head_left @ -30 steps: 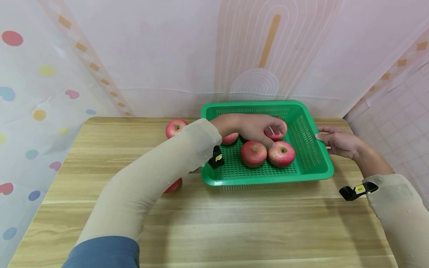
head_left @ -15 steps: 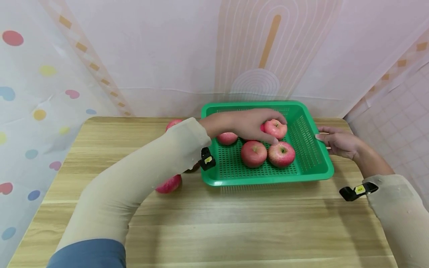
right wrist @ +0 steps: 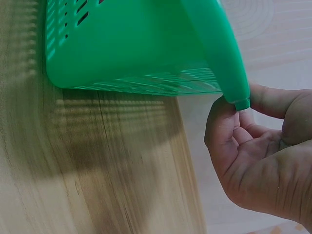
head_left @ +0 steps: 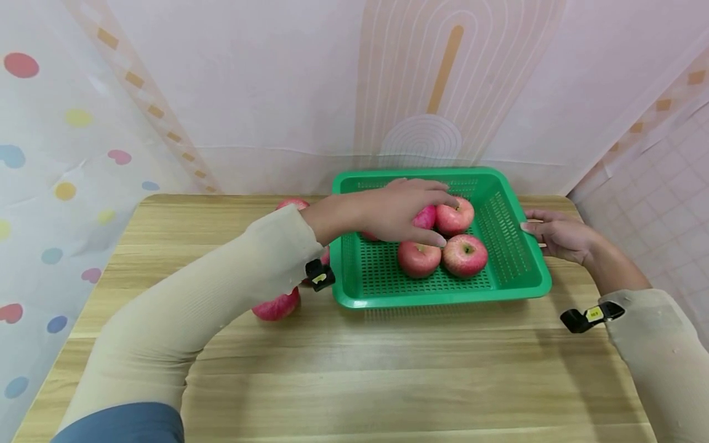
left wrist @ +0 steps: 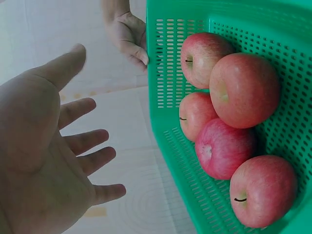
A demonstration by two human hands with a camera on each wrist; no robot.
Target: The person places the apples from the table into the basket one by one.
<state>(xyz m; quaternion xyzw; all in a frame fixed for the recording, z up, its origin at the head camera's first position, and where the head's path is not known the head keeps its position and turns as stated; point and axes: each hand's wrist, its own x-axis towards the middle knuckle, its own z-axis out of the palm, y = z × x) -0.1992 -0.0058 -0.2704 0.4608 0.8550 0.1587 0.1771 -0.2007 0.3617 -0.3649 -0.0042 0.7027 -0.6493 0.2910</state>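
Observation:
A green plastic basket (head_left: 443,299) with a perforated floor and walls holds several red apples. My left hand (head_left: 382,212) hovers over them with fingers spread and nothing in it; its bare palm (left wrist: 39,156) shows in the left wrist view. Under and beside it are a speckled apple (head_left: 466,255), a redder apple (head_left: 419,261) partly behind the thumb, and an apple (head_left: 455,216) at the fingertips. At the basket's right end my right hand (head_left: 562,235) pinches the rim, thumb on one side and fingers curled below, as the right wrist view shows of the basket edge (right wrist: 234,73).
Left of the basket, on the wooden table (head_left: 354,369), lie more apples: one at the front (head_left: 277,306), one at the back (head_left: 292,203), and another partly hidden by the left sleeve (head_left: 221,307). A patterned cloth wall (head_left: 277,92) stands right behind the table.
My left hand has let go of the apple at the back right of the basket, lifted and drawn back leftward with its fingers straightened. The right hand has kept its hold on the rim.

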